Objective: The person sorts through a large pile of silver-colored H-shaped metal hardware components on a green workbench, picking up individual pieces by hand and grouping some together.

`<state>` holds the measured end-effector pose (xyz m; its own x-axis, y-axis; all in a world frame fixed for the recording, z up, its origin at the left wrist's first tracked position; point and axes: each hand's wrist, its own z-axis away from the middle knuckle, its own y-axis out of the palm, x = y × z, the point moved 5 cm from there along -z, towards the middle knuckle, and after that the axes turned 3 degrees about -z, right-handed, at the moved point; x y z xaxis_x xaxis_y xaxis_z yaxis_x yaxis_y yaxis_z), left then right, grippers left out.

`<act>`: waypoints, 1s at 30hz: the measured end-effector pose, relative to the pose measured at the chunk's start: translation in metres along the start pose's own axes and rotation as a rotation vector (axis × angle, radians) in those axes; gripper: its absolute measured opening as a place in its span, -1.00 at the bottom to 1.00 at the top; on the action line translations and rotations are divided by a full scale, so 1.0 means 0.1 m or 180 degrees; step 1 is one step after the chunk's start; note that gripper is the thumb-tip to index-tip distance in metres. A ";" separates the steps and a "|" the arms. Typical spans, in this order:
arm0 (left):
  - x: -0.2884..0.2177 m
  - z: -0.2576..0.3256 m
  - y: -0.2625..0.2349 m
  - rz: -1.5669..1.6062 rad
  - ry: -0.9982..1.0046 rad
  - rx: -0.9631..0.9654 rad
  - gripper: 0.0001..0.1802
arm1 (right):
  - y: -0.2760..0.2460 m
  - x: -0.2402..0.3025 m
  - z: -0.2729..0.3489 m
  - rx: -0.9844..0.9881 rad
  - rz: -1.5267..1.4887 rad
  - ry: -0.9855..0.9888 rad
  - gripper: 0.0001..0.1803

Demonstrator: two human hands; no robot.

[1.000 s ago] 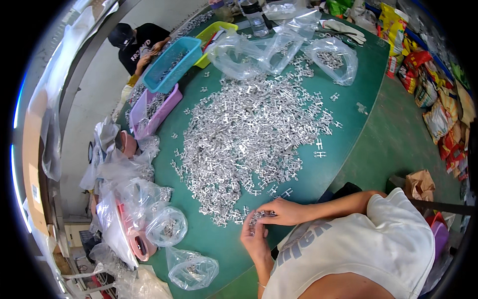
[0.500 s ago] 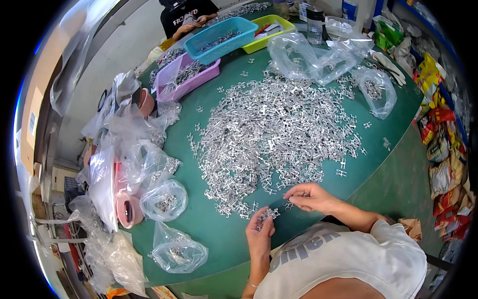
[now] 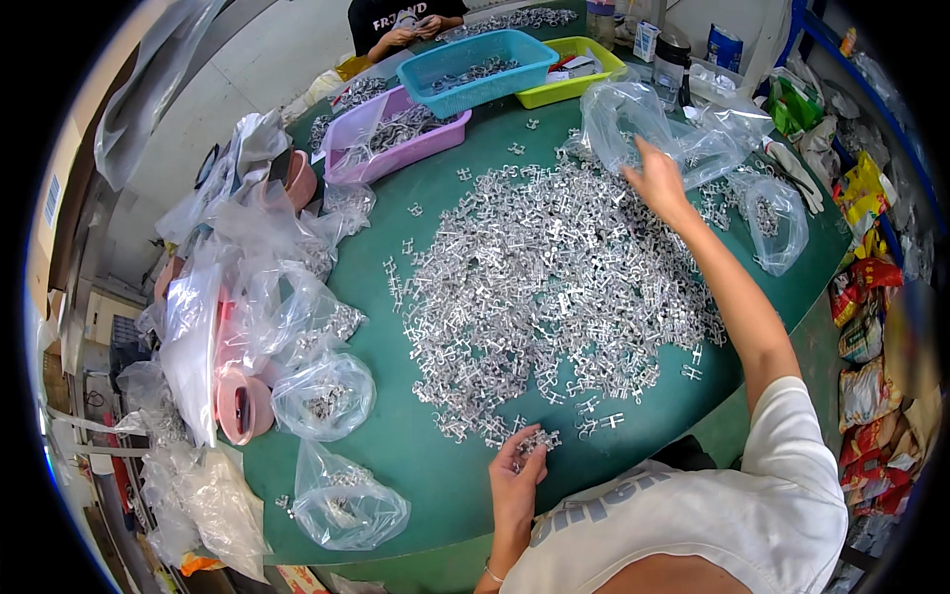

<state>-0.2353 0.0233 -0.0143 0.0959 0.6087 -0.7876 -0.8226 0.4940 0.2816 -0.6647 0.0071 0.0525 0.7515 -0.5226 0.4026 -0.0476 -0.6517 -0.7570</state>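
Observation:
A broad heap of small silver metal clips (image 3: 554,277) covers the middle of the green table. At the near edge of the heap, my left hand (image 3: 515,477) is curled around several metal clips (image 3: 537,442), which show above its fingers. My right arm stretches across the right side of the heap. At its far end my right hand (image 3: 661,186) is at the near edge of a clear plastic bag (image 3: 621,117), thumb and forefinger apart. Whether its fingertips touch the bag is hard to see. A few loose clips (image 3: 599,424) lie just right of my left hand.
Clear bags with clips (image 3: 341,510) stand on the left, near a pink cup (image 3: 244,406). Purple (image 3: 396,158), blue (image 3: 480,84) and yellow-green (image 3: 569,84) baskets sit at the back. Another person's hands (image 3: 416,30) work beyond them. A jar (image 3: 671,71) and glove (image 3: 795,173) are far right.
My right hand has moved from beside my left hand to the plastic bag at the far side of the heap. My left hand stays low with its clips. The view has shifted slightly.

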 end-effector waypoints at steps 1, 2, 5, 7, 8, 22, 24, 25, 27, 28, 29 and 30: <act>-0.02 -0.01 0.01 -0.0042 0.0005 -0.0008 -0.66 | 0.11 -0.02 -0.09 0.0246 0.0200 0.0201 -0.74; -0.03 -0.03 0.02 -0.0093 0.0002 -0.0024 -0.66 | 0.23 0.01 -0.15 0.0422 0.0324 0.0121 -0.77; -0.09 -0.08 0.08 -0.0249 -0.0005 -0.0001 -0.65 | 0.43 0.03 -0.26 0.0636 0.0564 -0.0070 -0.86; -0.14 -0.13 0.09 -0.0296 0.0031 0.0021 -0.65 | 0.43 0.21 -0.22 0.0568 0.0252 -0.0232 -0.87; -0.17 -0.14 0.09 -0.0284 0.0064 0.0040 -0.65 | 0.36 0.36 -0.18 0.0530 -0.0068 -0.0210 -0.87; -0.73 -0.46 0.59 -0.0340 0.0298 0.0493 -0.64 | -0.06 0.42 0.10 0.1223 -0.0988 -0.0147 -0.83; -0.68 -0.49 0.63 -0.0353 0.0248 0.0458 -0.64 | -0.09 0.44 0.23 0.1085 -0.0837 -0.0417 -0.78; -0.67 -0.50 0.64 -0.0366 0.0225 0.0442 -0.64 | -0.08 0.45 0.27 0.1286 -0.0830 -0.0344 -0.74; -0.63 -0.50 0.68 -0.0388 0.0157 0.0448 -0.64 | -0.06 0.52 0.34 0.1758 -0.0845 -0.0171 -0.63; -0.62 -0.49 0.70 -0.0398 0.0136 0.0445 -0.65 | -0.08 0.58 0.35 0.2188 -0.0743 -0.0125 -0.53; -0.61 -0.49 0.71 -0.0400 0.0108 0.0433 -0.66 | -0.09 0.61 0.35 0.2193 -0.0867 -0.0068 -0.52; -0.59 -0.49 0.72 -0.0330 0.0077 0.0456 -0.65 | -0.09 0.62 0.36 0.2209 -0.0977 -0.0022 -0.51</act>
<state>-0.3276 -0.0083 0.0256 0.1611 0.5357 -0.8289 -0.7206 0.6377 0.2721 -0.5941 0.0006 0.0658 0.6685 -0.3685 0.6460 0.5877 -0.2707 -0.7625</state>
